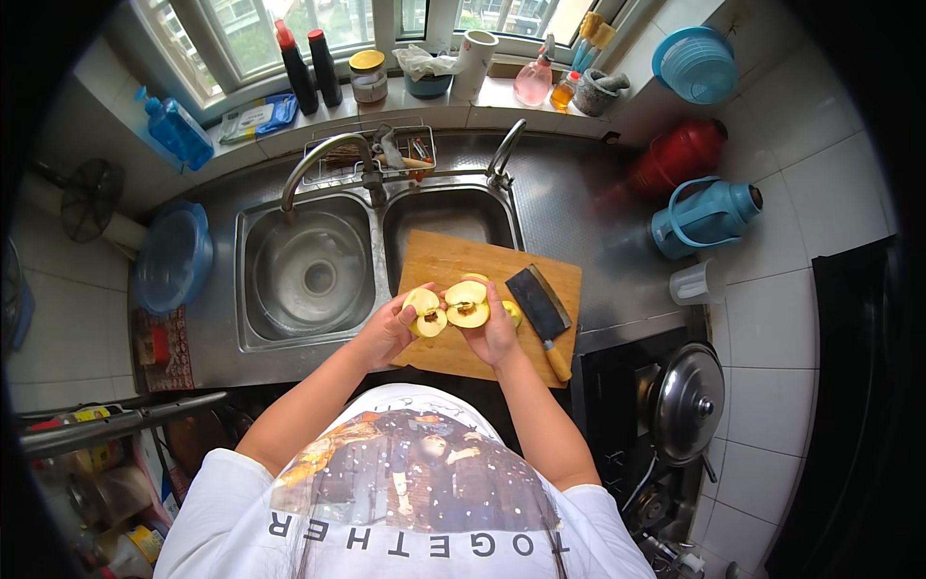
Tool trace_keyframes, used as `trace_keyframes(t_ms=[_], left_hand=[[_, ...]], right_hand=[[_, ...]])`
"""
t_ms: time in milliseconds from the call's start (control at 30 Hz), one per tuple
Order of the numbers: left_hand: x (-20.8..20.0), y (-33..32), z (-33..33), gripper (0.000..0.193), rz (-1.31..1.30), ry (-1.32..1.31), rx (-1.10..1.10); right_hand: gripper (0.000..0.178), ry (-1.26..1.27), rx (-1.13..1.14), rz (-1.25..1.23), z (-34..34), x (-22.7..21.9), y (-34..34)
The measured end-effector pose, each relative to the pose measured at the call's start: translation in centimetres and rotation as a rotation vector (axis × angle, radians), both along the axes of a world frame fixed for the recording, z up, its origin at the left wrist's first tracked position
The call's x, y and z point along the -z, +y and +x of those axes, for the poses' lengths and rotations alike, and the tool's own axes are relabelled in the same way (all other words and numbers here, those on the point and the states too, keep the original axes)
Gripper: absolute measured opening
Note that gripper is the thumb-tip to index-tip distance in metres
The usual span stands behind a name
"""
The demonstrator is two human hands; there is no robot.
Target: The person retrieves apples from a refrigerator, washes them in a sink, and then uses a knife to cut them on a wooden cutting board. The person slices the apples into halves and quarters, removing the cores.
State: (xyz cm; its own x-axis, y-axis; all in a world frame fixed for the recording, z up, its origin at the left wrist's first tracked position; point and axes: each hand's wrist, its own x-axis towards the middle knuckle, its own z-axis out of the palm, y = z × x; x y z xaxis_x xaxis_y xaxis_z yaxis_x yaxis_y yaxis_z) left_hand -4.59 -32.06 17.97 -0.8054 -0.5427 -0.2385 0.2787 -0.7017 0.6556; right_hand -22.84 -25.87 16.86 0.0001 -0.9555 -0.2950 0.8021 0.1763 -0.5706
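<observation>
The left hand (391,331) curled around 1 apple half (425,312) and the right hand (496,331) around the other apple half (467,304), cut faces up, over the wooden cutting board (453,265). At 3 o'clock of the hands a cleaver (538,304) lay on the board, and at 9 o'clock sat the bare left sink basin (309,275). The board bridged the right basin (449,212) on a steel counter (569,203) beneath a window (289,29).

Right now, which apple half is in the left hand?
The smaller-looking apple half, nearer the sink, sits in the left hand. The other half, over the cutting board, is in the right hand.
</observation>
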Motion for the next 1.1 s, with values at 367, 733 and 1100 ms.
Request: trace_keyframes(t_ms=[367, 733, 1100], left_hand=[[-2.8, 0.1, 0.6, 0.082, -0.035, 0.147, 0.026], [-5.2, 0.7, 0.7, 0.075, -0.067, 0.249, 0.009], [-3.7, 1.2, 1.2, 0.077, 0.047, 0.185, 0.005]], right_hand=[[0.049, -0.123, 0.090, -0.116, 1.0, -4.6, 1.2], [0.052, -0.162, 0.137, -0.129, 1.8, -7.3, 2.1], [0.054, -0.204, 0.196, -0.131, 1.6, -7.4, 3.7]])
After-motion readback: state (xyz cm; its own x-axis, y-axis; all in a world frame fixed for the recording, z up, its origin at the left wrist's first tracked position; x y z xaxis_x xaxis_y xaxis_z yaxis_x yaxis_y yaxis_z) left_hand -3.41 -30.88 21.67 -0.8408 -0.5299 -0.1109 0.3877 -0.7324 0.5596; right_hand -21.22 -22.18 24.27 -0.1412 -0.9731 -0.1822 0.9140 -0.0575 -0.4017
